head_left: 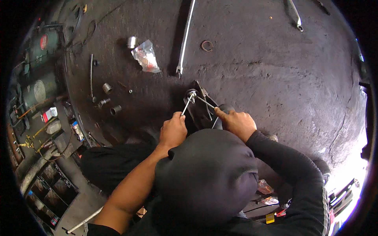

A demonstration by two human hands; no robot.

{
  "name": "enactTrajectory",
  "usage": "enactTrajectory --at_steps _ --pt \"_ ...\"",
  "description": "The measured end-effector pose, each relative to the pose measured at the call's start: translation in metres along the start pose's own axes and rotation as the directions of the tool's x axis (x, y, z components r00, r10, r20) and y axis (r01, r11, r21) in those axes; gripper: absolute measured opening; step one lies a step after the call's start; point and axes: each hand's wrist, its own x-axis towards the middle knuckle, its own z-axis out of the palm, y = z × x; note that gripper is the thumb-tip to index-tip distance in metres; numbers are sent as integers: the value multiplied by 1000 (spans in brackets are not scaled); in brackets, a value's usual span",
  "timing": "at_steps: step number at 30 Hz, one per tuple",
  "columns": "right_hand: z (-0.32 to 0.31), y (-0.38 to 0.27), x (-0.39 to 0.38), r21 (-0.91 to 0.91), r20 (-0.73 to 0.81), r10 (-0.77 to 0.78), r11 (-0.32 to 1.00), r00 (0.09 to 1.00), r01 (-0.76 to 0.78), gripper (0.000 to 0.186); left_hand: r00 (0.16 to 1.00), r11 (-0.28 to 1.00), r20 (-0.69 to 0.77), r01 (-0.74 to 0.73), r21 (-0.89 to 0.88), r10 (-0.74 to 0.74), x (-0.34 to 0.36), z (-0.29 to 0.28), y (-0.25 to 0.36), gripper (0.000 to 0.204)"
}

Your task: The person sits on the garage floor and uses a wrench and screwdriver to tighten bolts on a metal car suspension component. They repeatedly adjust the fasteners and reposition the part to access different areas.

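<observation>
One slim left rod [187, 105], clasped in the left hand [173, 129], slants forward and rightward; the right rod [206, 103], clasped in the right hand [237, 123], slants forward and leftward. Their far ends meet at a small metal part [191, 94], its underside hard to make out; the hands cover the near ends.

The left hand [173, 128] holds a slim rod [187, 106] toward one o'clock, the right hand [238, 122] a second rod [206, 103] toward ten, both at a small metal part [191, 93].
</observation>
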Motion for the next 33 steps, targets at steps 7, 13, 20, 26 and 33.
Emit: enactTrajectory --at_steps 7,13,20,26,33 --pt "-16 -18 -4 -14 -1 20 1000 1000 -20 61 996 980 43 86 -179 -80 2 19 2 36" --pt "-22 -25 -5 -40 18 42 998 999 -41 61 991 958 41 133 -255 -127 4 35 2 38" --pt "-10 -22 -2 -6 80 81 997 993 -81 80 984 909 77 177 -376 -160 8 55 -5 41" --pt "-14 -26 -5 -42 15 46 998 999 -45 66 989 821 44 144 -553 -143 12 72 -15 36" --pt "-17 -28 -2 -58 19 50 997 999 -48 66 957 730 204 290 -619 -207 10 53 -5 39"
